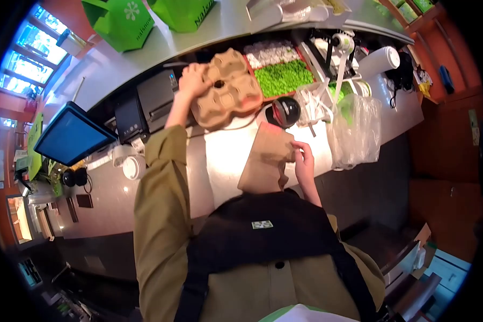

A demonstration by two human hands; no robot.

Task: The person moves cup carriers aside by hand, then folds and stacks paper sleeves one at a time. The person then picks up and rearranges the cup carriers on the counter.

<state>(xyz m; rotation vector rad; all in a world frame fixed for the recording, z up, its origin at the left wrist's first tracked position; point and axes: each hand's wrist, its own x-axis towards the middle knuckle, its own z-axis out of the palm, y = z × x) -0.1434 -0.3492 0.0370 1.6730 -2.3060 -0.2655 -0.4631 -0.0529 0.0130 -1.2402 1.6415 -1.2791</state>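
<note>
A moulded brown cardboard cup carrier [228,96] lies at the back of the counter. My left hand [194,80] rests on its left edge, fingers bent over the rim. Nearer my body, a second brown cardboard piece [265,158] stands tilted above a white sheet [217,166]. Its right edge is held by my right hand [304,161], whose fingers are bent against it. A black rounded device [284,111] sits between the two cardboard pieces.
At left stand a tablet screen [75,133] and a white lidded cup [134,167]. Behind the carrier is a red tray of green pieces [284,78]. Clear plastic bags [355,131] lie at right. Green bags [118,24] stand at the back.
</note>
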